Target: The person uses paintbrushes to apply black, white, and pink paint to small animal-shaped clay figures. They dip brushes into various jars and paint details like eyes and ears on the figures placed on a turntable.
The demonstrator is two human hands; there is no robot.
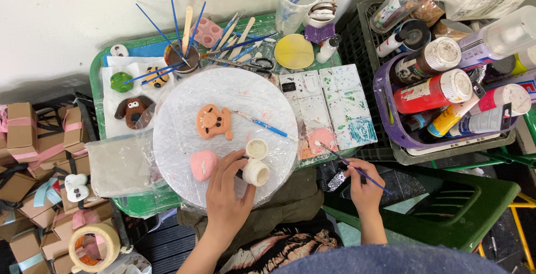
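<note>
Cluttered with brushes, the green tray (pixel 100 67) carried a plastic-wrapped round board (pixel 223 101) at frame centre. Left hand (pixel 226 187) steadied a small white paint pot (pixel 256 171), fingers wrapped round it; right hand (pixel 364 187) pinched a blue brush (pixel 352 166) whose tip touched the pink palette (pixel 322 139).

Purple basket (pixel 385 92) of paint bottles right; tape roll (pixel 95 247), small boxes (pixel 22 126) left

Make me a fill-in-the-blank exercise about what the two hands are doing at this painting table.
1. The left hand holds a small white ____.
2. The right hand holds a thin blue-handled ____.
3. The brush tip touches the ____ patch on the palette.
4. The orange animal figure lies on a round, plastic-wrapped ____.

Missing words: jar; paintbrush; pink; board
</note>
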